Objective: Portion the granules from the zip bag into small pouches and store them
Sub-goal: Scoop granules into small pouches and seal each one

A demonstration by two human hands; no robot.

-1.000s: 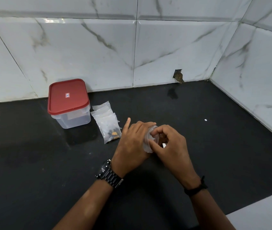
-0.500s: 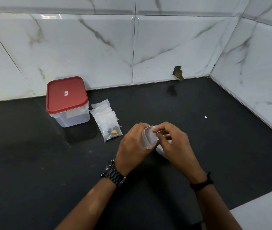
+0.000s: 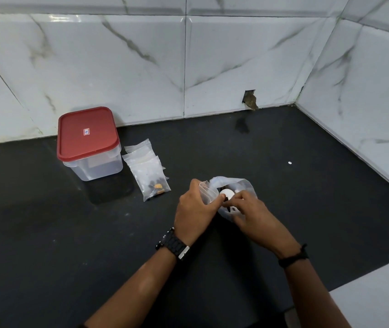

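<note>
Head view: both hands' curled fingers pinch the clear zip bag (image 3: 231, 185), their palms hiding its contents.

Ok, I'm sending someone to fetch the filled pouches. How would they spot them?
Find the red-lidded tub by the tiled back wall. The small pouches lie stacked just right of it on the black counter, clear with dark and orange bits inside.

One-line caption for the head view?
Both hands hold a clear zip bag open beside small pouches and red-lidded container.
</note>
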